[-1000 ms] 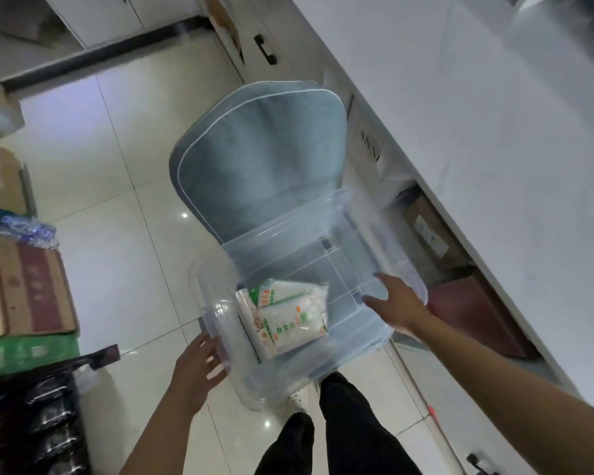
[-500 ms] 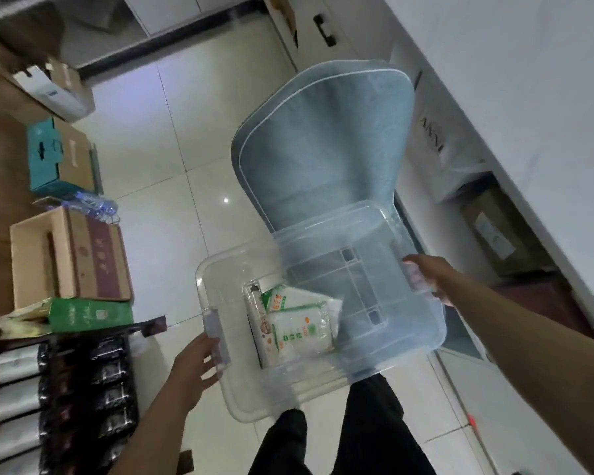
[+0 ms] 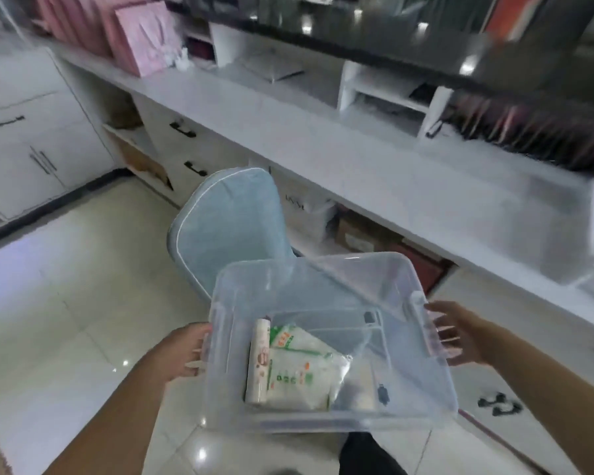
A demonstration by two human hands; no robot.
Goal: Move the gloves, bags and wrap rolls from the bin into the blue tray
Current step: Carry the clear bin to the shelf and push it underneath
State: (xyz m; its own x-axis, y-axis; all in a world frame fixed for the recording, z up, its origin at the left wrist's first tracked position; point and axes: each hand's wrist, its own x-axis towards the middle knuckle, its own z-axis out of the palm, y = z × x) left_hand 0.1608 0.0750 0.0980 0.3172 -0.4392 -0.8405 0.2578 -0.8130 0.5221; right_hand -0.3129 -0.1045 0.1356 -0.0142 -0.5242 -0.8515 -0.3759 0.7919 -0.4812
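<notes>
A: Bin (image 3: pixel 330 419), clear plastic, carried at chest height. Half a second earlier it sits low over the grey-blue chair (image 3: pixel 227 228); now it is lifted clear, with the chair at 11 o'clock behind it and a white counter (image 3: pixel 374 159) at 1 o'clock.

B: Hands?

A: Left hand (image 3: pixel 182 351), at 9 o'clock on the bin, presses the short wall, fingers curled about its edge. Right hand (image 3: pixel 460 334), at 3 o'clock, wraps its fingers over the opposite rim. Both carry the bin; neither holds any of its contents.

B: Contents?

A: Wrap roll (image 3: pixel 258 361) lies lengthwise against the left wall; a white and green packet (image 3: pixel 299 368), bags or gloves by the look of it, lies touching it on the right. Both rest on the bin floor, in the near left part.

B: Meaning for the task?

A: Nothing is transferred yet. No blue tray is in view. The person is probably taking the whole bin to wherever that tray stands before unloading.
</notes>
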